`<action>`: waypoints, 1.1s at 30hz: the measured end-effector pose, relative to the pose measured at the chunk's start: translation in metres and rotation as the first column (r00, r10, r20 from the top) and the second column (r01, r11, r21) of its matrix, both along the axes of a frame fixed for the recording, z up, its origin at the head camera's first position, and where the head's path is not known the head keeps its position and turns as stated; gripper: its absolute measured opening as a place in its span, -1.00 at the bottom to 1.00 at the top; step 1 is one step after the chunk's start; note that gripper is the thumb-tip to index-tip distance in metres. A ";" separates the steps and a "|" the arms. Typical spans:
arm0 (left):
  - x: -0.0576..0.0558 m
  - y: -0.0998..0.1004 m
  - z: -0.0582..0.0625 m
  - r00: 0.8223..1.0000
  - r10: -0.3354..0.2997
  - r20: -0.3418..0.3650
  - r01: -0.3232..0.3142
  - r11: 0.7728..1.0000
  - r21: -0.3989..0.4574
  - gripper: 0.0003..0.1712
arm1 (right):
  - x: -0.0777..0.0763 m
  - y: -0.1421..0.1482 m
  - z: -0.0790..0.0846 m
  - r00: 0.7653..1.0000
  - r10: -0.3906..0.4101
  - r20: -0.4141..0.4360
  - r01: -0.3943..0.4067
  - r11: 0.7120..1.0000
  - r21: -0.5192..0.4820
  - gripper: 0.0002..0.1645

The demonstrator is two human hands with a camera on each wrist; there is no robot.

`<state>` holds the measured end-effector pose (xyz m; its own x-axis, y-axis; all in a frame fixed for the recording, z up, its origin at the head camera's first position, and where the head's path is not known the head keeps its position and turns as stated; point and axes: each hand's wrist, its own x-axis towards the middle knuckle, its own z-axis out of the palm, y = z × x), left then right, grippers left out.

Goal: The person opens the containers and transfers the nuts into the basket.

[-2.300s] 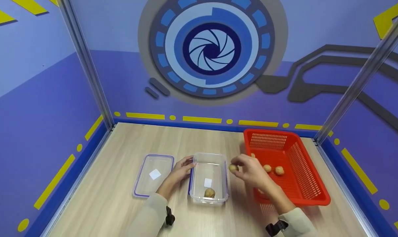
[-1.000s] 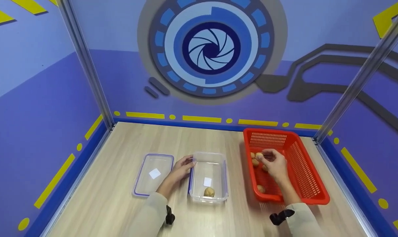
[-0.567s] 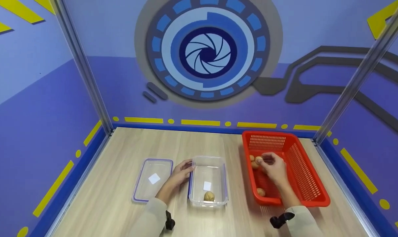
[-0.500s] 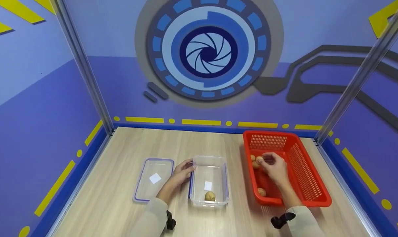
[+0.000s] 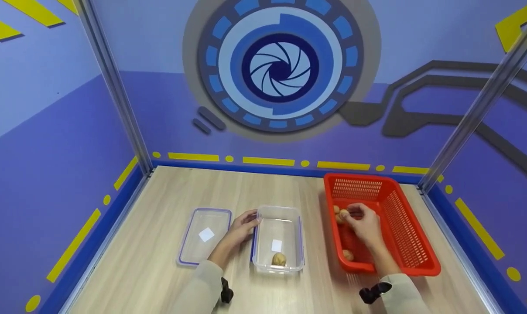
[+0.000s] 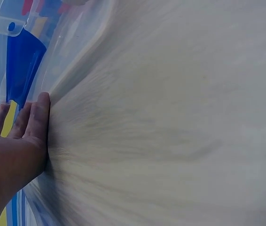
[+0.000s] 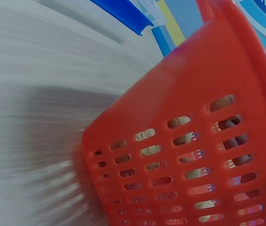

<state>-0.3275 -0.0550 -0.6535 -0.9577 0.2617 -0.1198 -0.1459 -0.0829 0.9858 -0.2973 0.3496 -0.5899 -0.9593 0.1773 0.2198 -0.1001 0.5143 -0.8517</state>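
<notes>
In the head view, my left hand (image 5: 241, 229) holds the near-left side of a clear plastic food container (image 5: 285, 226), thumb at its rim and fingers along its outer wall. One walnut (image 5: 279, 259) lies in the container's front end. My right hand (image 5: 364, 223) is inside a red plastic basket (image 5: 403, 235), pinching a walnut (image 5: 344, 213) between thumb and fingers. Several walnuts lie in the basket, one of them a walnut (image 5: 347, 255) near the front. The left wrist view shows my left fingers (image 6: 39, 117) below the blue latch (image 6: 25, 63).
Left of the container, a clear lid (image 5: 202, 248) with a purple-blue edge lies flat on the wooden table (image 5: 167, 187). The basket stands at the right, near the back wall. Blue-purple panels (image 5: 49, 174) and metal posts (image 5: 119, 96) enclose the table.
My right hand, with a walnut, has gone from beside the container rightward into the basket, and stays there. My left hand has kept its place on the container.
</notes>
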 end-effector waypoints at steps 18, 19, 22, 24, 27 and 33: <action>0.002 -0.001 0.000 1.000 -0.002 -0.015 0.002 1.000 -0.008 -0.37 | 0.001 -0.002 -0.002 1.000 -0.011 -0.027 0.013 0.997 0.075 -0.69; 0.002 0.000 0.000 1.000 -0.005 -0.014 0.005 1.000 -0.002 -0.37 | 0.002 -0.002 -0.002 0.999 -0.011 -0.035 0.014 0.997 0.076 -0.70; 0.003 0.000 0.000 1.000 -0.008 -0.011 0.009 1.000 0.012 -0.39 | 0.004 -0.005 0.000 0.998 -0.007 -0.068 0.011 0.998 0.062 -0.72; 0.004 0.000 -0.001 1.000 -0.005 -0.005 0.005 1.000 0.012 -0.40 | 0.006 -0.008 0.002 0.997 0.008 -0.082 -0.003 0.999 0.050 -0.73; 0.005 0.000 -0.002 1.000 0.001 -0.001 -0.001 1.000 0.011 -0.40 | 0.010 -0.013 0.005 0.995 0.035 -0.094 -0.031 0.999 0.042 -0.73; 0.002 0.001 -0.002 1.000 0.000 -0.022 0.001 0.999 0.038 -0.40 | 0.013 -0.025 0.018 0.989 0.058 -0.136 -0.052 0.998 0.044 -0.70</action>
